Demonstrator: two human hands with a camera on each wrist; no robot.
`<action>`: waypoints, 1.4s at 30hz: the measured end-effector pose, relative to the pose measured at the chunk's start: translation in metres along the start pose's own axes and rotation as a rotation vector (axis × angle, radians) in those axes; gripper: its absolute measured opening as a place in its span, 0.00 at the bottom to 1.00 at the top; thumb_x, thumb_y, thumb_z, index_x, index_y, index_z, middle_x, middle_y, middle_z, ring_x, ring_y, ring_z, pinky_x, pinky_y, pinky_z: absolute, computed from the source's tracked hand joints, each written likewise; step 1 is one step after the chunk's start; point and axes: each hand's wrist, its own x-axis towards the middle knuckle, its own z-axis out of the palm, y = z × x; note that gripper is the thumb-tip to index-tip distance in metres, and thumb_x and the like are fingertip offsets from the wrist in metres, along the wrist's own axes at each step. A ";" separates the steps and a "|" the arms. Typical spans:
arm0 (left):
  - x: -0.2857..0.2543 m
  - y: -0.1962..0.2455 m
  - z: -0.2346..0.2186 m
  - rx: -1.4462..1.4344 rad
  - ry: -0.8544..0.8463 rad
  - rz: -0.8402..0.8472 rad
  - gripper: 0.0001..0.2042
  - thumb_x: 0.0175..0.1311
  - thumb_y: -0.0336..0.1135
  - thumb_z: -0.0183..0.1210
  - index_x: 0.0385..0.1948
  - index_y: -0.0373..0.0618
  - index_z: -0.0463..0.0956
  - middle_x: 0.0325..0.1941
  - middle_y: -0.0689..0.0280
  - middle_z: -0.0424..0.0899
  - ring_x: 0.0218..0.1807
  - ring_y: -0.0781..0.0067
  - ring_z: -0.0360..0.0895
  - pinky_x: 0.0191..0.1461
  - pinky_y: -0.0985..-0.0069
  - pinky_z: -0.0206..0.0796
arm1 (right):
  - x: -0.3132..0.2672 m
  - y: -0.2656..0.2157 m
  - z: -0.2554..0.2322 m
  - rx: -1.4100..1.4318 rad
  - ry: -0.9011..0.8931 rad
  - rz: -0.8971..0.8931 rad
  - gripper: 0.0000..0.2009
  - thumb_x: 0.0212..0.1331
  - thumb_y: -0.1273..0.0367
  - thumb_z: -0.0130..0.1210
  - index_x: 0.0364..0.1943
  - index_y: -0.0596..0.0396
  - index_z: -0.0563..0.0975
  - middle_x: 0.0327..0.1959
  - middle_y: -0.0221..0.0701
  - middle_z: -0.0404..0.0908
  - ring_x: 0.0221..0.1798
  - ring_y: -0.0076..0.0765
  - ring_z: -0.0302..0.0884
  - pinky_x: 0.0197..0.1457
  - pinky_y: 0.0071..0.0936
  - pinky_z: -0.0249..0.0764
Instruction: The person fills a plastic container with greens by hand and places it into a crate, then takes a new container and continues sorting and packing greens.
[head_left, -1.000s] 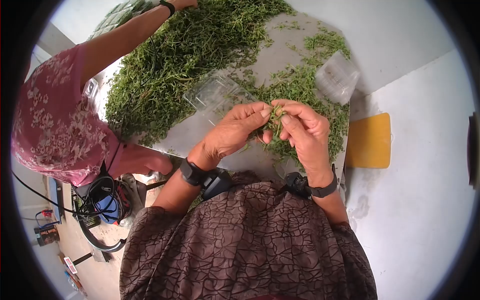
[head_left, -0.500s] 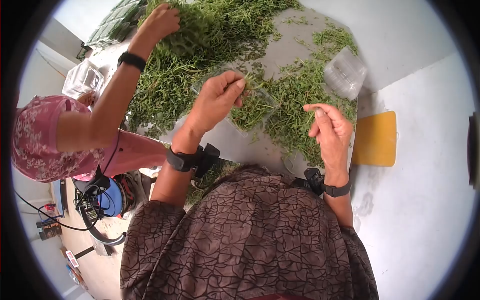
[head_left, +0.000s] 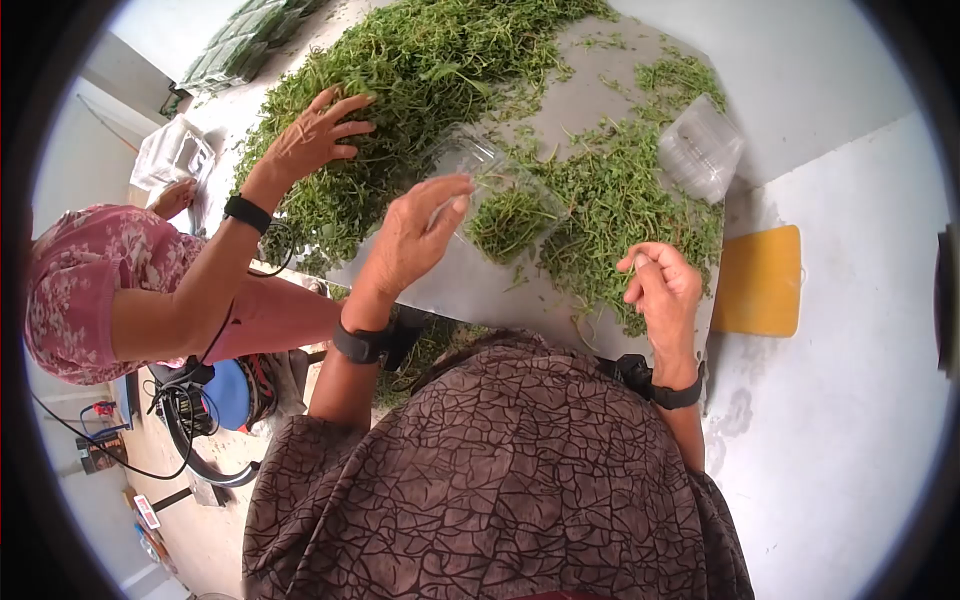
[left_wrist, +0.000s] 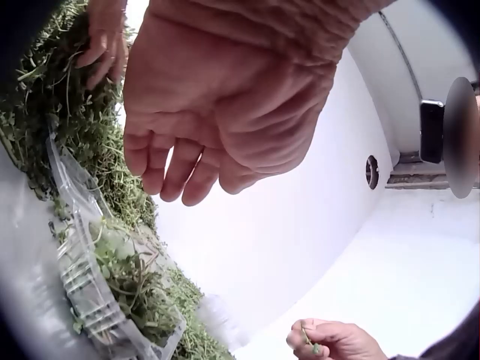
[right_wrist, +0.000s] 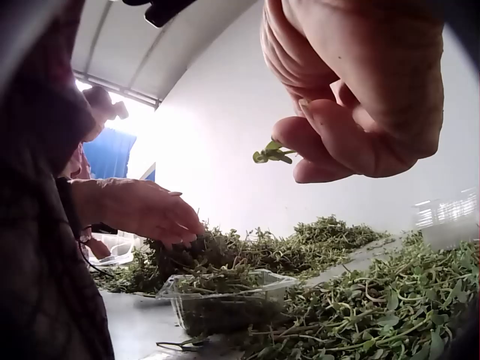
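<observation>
My left hand (head_left: 412, 240) hovers beside a clear plastic clamshell box (right_wrist: 225, 306), its fingers extended and nothing in them. Inside the box lies a tuft of leafy green stems (head_left: 508, 222). To the right, my right hand (head_left: 667, 288) pinches a small green sprig (right_wrist: 271, 154) between thumb and curled fingers. That hand is raised over a spread of loose greens (head_left: 610, 190) on the grey table (head_left: 440, 285). In the left wrist view the left palm (left_wrist: 217, 97) faces the camera, with the box below it.
A large heap of greens (head_left: 420, 60) covers the table's far left, where another person's hand (head_left: 318, 138) reaches in. Stacked filled boxes (head_left: 240, 45) stand behind. Clear plastic containers (head_left: 702, 150) sit at the right edge, near a yellow board (head_left: 762, 280) and white wall.
My hands, earlier together over a bunch of greens, have parted. The left hand moved left and let its greens go into the box; the right drew back right. The other person's hand came down onto the heap.
</observation>
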 end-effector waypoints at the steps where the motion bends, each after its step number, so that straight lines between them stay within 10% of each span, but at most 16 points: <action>1: -0.004 -0.003 0.004 0.053 -0.019 0.085 0.13 0.65 0.38 0.50 0.45 0.40 0.75 0.53 0.57 0.76 0.52 0.61 0.74 0.53 0.69 0.66 | 0.000 0.003 -0.001 -0.002 0.001 0.002 0.07 0.61 0.76 0.44 0.35 0.61 0.75 0.29 0.29 0.80 0.18 0.14 0.68 0.21 0.13 0.62; 9: -0.016 -0.025 0.037 0.449 -0.187 0.309 0.11 0.56 0.31 0.57 0.40 0.38 0.77 0.46 0.56 0.79 0.55 0.54 0.70 0.62 0.61 0.57 | 0.005 0.008 0.002 0.031 -0.008 0.032 0.07 0.61 0.77 0.44 0.37 0.62 0.75 0.28 0.30 0.79 0.20 0.17 0.73 0.19 0.13 0.64; 21: -0.015 0.007 0.032 0.148 0.007 0.281 0.07 0.55 0.24 0.56 0.35 0.36 0.76 0.44 0.56 0.80 0.49 0.54 0.75 0.54 0.65 0.66 | 0.027 0.026 -0.022 -0.034 0.135 0.049 0.07 0.60 0.75 0.46 0.38 0.63 0.75 0.27 0.30 0.78 0.20 0.18 0.72 0.20 0.16 0.65; 25: -0.017 -0.002 0.045 0.172 -0.026 0.266 0.07 0.54 0.24 0.56 0.35 0.37 0.76 0.45 0.56 0.80 0.49 0.53 0.75 0.53 0.65 0.67 | 0.040 0.047 -0.020 -0.128 0.161 -0.062 0.07 0.57 0.72 0.52 0.36 0.62 0.76 0.26 0.33 0.78 0.21 0.30 0.75 0.24 0.24 0.70; 27: -0.021 -0.008 0.053 0.196 -0.031 0.254 0.08 0.54 0.24 0.57 0.36 0.37 0.76 0.45 0.56 0.80 0.49 0.52 0.75 0.53 0.65 0.67 | 0.041 0.051 -0.017 -0.739 0.182 -0.346 0.10 0.52 0.69 0.58 0.35 0.62 0.76 0.23 0.39 0.78 0.22 0.40 0.76 0.26 0.32 0.71; 31: -0.025 -0.010 0.062 0.189 -0.051 0.239 0.08 0.53 0.25 0.58 0.36 0.38 0.76 0.46 0.57 0.79 0.50 0.52 0.74 0.54 0.64 0.66 | 0.044 0.066 -0.014 -1.120 0.030 -0.322 0.13 0.47 0.65 0.61 0.37 0.54 0.79 0.21 0.38 0.78 0.24 0.44 0.75 0.31 0.36 0.71; 35: -0.030 -0.013 0.066 0.254 -0.030 0.241 0.08 0.53 0.25 0.58 0.35 0.38 0.76 0.46 0.57 0.78 0.50 0.52 0.73 0.54 0.64 0.66 | 0.053 0.080 -0.022 -1.131 0.033 -0.419 0.07 0.41 0.73 0.58 0.19 0.57 0.70 0.14 0.40 0.70 0.20 0.47 0.71 0.23 0.40 0.67; 42: -0.033 -0.012 0.068 0.278 -0.030 0.242 0.03 0.52 0.25 0.58 0.29 0.37 0.77 0.44 0.57 0.78 0.48 0.53 0.74 0.51 0.65 0.66 | 0.069 0.060 -0.041 -1.031 0.229 -0.588 0.07 0.46 0.72 0.58 0.22 0.57 0.71 0.15 0.42 0.69 0.22 0.51 0.72 0.23 0.41 0.67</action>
